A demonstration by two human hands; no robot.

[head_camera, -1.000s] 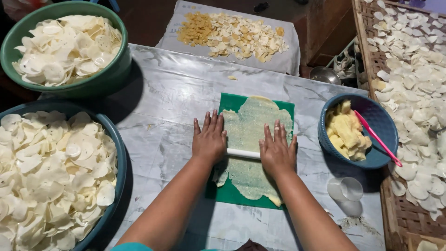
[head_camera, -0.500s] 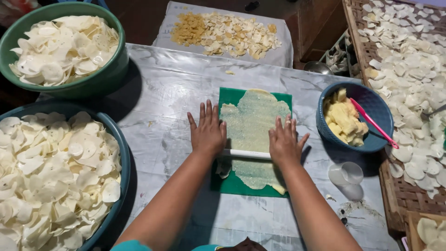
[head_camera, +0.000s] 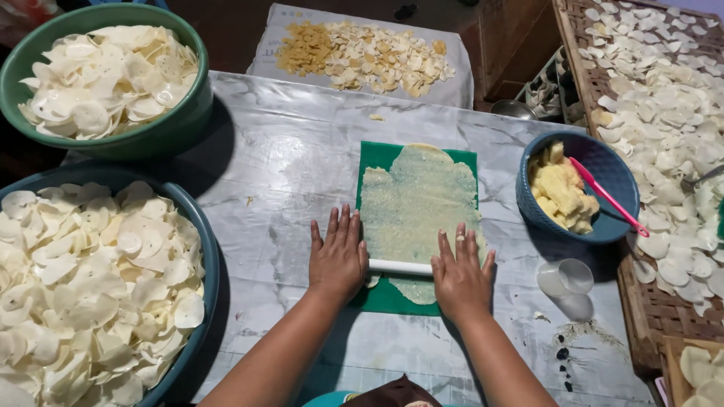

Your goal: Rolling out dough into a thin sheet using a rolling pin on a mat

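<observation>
Head view, looking down on a marble-patterned tabletop point(head_camera: 302, 173). Both hands lie flat, palms down and fingers spread, on a white rolling pin point(head_camera: 400, 267): the left hand point(head_camera: 337, 256) presses its left end, the right hand point(head_camera: 458, 273) its right end. Neither grip closes around the pin; the fingers stay extended over it. The pin lies crosswise near the lower end of a thin, pale sheet of dough point(head_camera: 418, 207), which is spread over a green mat point(head_camera: 385, 162) at the centre of the tabletop. Just right of the mat stands a blue bowl point(head_camera: 532, 215) holding yellowish lumps of dough and a pink spatula point(head_camera: 607, 196); a small clear cup point(head_camera: 566, 277) lies near it. At left, two large basins, one green point(head_camera: 162, 132) and one blue-rimmed point(head_camera: 204, 249), are filled with thin white discs. More discs cover a woven tray point(head_camera: 641, 301) at right and a sheet point(head_camera: 271, 45) beyond the tabletop.
</observation>
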